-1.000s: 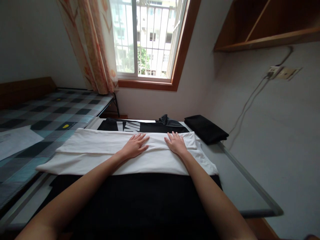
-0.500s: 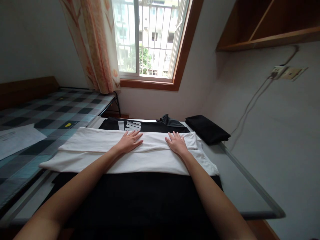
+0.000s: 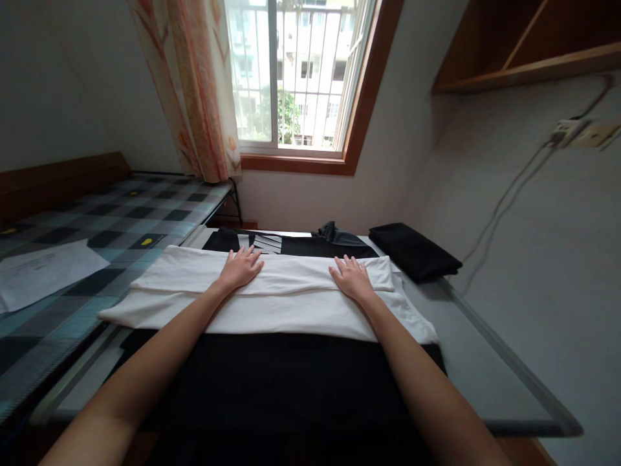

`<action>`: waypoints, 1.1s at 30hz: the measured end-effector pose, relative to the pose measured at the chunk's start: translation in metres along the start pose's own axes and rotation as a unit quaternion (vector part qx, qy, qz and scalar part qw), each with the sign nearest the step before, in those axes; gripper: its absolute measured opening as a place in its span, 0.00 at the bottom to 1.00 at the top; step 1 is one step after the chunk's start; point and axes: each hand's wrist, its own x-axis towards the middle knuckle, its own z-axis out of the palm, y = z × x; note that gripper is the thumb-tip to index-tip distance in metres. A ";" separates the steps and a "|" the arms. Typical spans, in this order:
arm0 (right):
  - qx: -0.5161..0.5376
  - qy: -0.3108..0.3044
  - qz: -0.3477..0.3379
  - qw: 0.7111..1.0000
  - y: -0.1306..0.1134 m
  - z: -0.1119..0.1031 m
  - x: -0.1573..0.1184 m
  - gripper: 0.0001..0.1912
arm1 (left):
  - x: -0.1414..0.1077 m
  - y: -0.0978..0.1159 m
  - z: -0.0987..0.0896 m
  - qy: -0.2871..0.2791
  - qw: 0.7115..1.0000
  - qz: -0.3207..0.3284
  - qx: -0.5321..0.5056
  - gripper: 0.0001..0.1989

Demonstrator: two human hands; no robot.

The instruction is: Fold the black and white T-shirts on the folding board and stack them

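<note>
A white garment point(image 3: 291, 307), folded over along its far side into a long band, lies across the table. My left hand point(image 3: 241, 267) rests flat on the folded band left of its middle, fingers spread. Toward the band's right end, my right hand point(image 3: 352, 277) also lies flat on the cloth with its fingers apart. Black cloth point(image 3: 281, 382) extends from under the white garment toward me. Beyond the band shows more black fabric point(image 3: 303, 246) with a white print, and a dark grey bunched piece point(image 3: 339, 234) sits on it.
A folded black cloth point(image 3: 414, 251) lies at the table's point(image 3: 504, 369) back right, by the wall. To the left stands a bed with a checked mattress point(image 3: 160, 210) and a paper sheet point(image 3: 48, 272) on it. A cable point(image 3: 504, 188) hangs from a wall socket point(image 3: 565, 133).
My left hand has slid left along the white band. My right hand stays at about the same place on the cloth. The whole view has shifted slightly.
</note>
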 end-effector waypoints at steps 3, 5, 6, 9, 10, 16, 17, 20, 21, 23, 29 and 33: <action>0.005 -0.001 0.002 1.000 0.000 0.000 0.000 0.33 | -0.001 0.001 -0.001 -0.004 1.000 -0.004 -0.003 0.27; 0.007 -0.002 0.001 1.000 0.000 0.001 0.000 0.33 | -0.001 0.001 -0.002 -0.005 1.000 -0.007 -0.006 0.27; 0.006 0.000 0.000 1.000 0.000 0.001 0.000 0.33 | -0.001 0.001 -0.002 -0.006 1.000 -0.008 -0.008 0.27; 0.002 0.005 -0.003 1.000 0.000 0.001 0.000 0.32 | -0.001 0.001 -0.002 -0.006 1.000 -0.009 -0.010 0.27; 0.001 0.007 -0.004 1.000 0.000 0.001 0.000 0.32 | -0.001 0.001 -0.002 -0.006 1.000 -0.008 -0.010 0.27; -0.002 -0.002 0.001 1.000 -0.001 0.000 0.000 0.32 | 0.000 -0.001 0.000 0.000 1.000 -0.003 -0.010 0.27; 0.000 -0.001 0.001 1.000 -0.001 0.000 0.000 0.32 | 0.000 -0.001 0.000 0.001 1.000 -0.004 -0.011 0.27; 0.006 0.002 0.000 1.000 -0.001 0.000 -0.001 0.32 | 0.001 -0.001 0.001 0.002 1.000 -0.004 -0.012 0.27; 0.006 0.002 0.001 1.000 -0.001 0.000 -0.001 0.32 | 0.001 -0.002 0.001 0.002 1.000 -0.004 -0.012 0.27; 0.005 0.002 0.001 1.000 0.000 -0.001 -0.001 0.32 | 0.001 -0.002 0.001 0.003 1.000 -0.004 -0.013 0.27; -0.002 0.001 -0.001 1.000 -0.001 -0.001 -0.001 0.32 | 0.001 -0.002 0.001 0.003 1.000 -0.005 -0.007 0.27; -0.002 -0.001 0.002 1.000 -0.003 -0.002 0.000 0.32 | 0.003 -0.004 0.002 -0.006 1.000 -0.007 -0.013 0.28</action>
